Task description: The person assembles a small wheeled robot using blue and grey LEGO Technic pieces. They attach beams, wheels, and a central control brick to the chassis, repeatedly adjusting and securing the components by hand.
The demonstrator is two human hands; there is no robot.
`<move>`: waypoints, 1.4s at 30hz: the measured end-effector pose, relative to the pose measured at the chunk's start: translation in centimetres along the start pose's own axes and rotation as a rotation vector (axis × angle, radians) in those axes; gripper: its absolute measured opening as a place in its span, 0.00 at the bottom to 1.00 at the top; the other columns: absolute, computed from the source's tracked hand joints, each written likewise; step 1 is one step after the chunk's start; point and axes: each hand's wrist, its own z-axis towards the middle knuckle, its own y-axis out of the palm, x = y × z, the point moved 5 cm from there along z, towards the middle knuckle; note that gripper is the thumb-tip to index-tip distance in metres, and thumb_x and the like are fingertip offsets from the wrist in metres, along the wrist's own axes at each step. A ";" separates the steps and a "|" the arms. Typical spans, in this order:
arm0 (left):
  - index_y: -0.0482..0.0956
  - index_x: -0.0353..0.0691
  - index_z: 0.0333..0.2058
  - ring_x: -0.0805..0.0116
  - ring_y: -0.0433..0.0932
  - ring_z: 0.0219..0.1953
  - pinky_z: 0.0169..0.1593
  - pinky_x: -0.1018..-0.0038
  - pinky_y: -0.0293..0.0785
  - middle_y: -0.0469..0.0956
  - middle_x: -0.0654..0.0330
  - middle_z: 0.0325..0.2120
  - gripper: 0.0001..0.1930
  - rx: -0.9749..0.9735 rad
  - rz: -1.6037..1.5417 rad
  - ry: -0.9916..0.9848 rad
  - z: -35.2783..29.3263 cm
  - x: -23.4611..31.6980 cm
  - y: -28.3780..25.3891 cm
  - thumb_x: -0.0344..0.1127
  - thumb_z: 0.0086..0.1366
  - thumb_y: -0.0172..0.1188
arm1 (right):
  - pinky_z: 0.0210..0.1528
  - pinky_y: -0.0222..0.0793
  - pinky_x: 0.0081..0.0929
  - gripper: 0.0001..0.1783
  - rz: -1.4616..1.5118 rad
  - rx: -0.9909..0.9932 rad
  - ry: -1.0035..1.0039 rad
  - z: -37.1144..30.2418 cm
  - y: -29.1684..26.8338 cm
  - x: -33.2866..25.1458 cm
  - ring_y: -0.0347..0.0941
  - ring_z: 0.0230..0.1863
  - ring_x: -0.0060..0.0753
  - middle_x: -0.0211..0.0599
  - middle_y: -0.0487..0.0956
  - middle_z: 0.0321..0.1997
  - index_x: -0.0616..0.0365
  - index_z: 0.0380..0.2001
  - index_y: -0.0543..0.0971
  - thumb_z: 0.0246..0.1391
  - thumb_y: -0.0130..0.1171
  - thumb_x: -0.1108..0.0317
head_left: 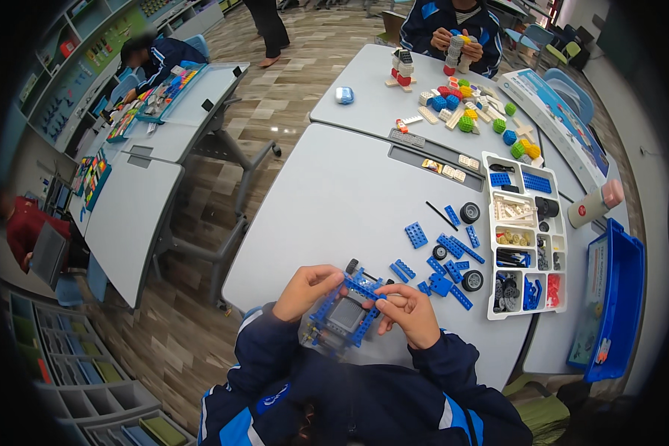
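1. My left hand (308, 291) and right hand (411, 316) cover parts of the blue model (362, 288).
2. Its near end blurs against my jacket (349, 401).
3. On the right, the grey pieces (507, 291) in the white tray (491, 260) are too small to tell apart.
4. Far off, the top edge cuts a standing person (269, 28) to legs.

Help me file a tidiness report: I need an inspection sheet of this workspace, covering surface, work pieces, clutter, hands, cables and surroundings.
Surface: light grey tabletop, small pieces spread toward its right side.
Work pieces: blue-framed brick model, held; loose blue plates and black wheels beyond it.
Clutter: cream bottle with pink lid, right of the white compartment tray.
Hands: left hand and right hand both grip the model.
Cables: nothing seen.
Surroundings: blue bin at right; another person across the table; second table at left.
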 end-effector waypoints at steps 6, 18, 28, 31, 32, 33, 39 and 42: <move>0.82 0.33 0.39 0.78 0.74 0.34 0.41 0.80 0.69 0.81 0.63 0.31 0.14 0.033 0.000 -0.022 -0.1 -0.1 0.1 0.38 0.73 0.54 | 0.27 0.71 0.17 0.15 -0.073 -0.010 -0.045 -0.2 0.3 -0.3 0.80 0.25 0.26 0.50 0.84 0.43 0.65 0.51 0.74 0.64 0.56 0.70; 0.83 0.33 0.41 0.79 0.75 0.34 0.41 0.80 0.70 0.80 0.64 0.29 0.13 0.017 0.041 0.024 0.3 -0.1 0.0 0.38 0.71 0.57 | 0.28 0.70 0.19 0.14 -0.230 0.185 -0.147 0.4 -0.8 0.0 0.75 0.25 0.21 0.36 0.81 0.33 0.66 0.46 0.80 0.66 0.56 0.65; 0.82 0.34 0.46 0.80 0.74 0.32 0.37 0.81 0.69 0.81 0.64 0.31 0.14 0.022 0.059 -0.059 -0.5 -0.6 -0.8 0.38 0.72 0.56 | 0.24 0.68 0.17 0.17 -0.128 0.137 -0.024 0.9 -1.7 0.1 0.76 0.22 0.25 0.37 0.80 0.30 0.68 0.51 0.77 0.66 0.55 0.65; 0.81 0.33 0.48 0.77 0.76 0.34 0.40 0.79 0.71 0.82 0.63 0.34 0.14 0.029 0.050 -0.092 -0.3 -0.3 -0.9 0.37 0.72 0.55 | 0.24 0.68 0.18 0.18 -0.115 0.092 0.054 1.0 -1.6 0.3 0.79 0.23 0.27 0.37 0.80 0.32 0.68 0.50 0.77 0.66 0.55 0.63; 0.80 0.33 0.48 0.77 0.76 0.35 0.41 0.79 0.71 0.82 0.63 0.34 0.14 0.023 0.072 -0.117 -0.1 -0.2 -1.0 0.37 0.71 0.55 | 0.24 0.68 0.18 0.18 -0.116 0.080 0.074 1.0 -1.6 0.2 0.79 0.23 0.27 0.37 0.81 0.32 0.68 0.50 0.77 0.66 0.55 0.63; 0.80 0.34 0.49 0.77 0.76 0.35 0.41 0.79 0.71 0.82 0.63 0.35 0.14 0.016 0.094 -0.143 -0.1 -0.1 -1.0 0.37 0.71 0.55 | 0.24 0.68 0.18 0.18 -0.118 0.080 0.105 1.1 -1.7 0.3 0.79 0.23 0.27 0.37 0.81 0.32 0.67 0.50 0.77 0.66 0.55 0.62; 0.79 0.34 0.49 0.76 0.77 0.38 0.45 0.77 0.72 0.81 0.62 0.38 0.14 0.019 -0.012 -0.078 0.2 0.3 -0.4 0.33 0.68 0.60 | 0.23 0.70 0.16 0.20 -0.073 0.056 0.104 1.5 -1.5 0.8 0.80 0.23 0.27 0.45 0.83 0.31 0.68 0.49 0.77 0.70 0.48 0.59; 0.80 0.33 0.49 0.76 0.77 0.38 0.46 0.77 0.72 0.81 0.62 0.39 0.14 0.000 -0.011 -0.135 0.2 0.1 -0.5 0.31 0.67 0.60 | 0.27 0.73 0.16 0.21 -0.108 0.015 0.065 1.4 -1.0 0.9 0.81 0.27 0.27 0.49 0.84 0.35 0.67 0.49 0.77 0.70 0.47 0.58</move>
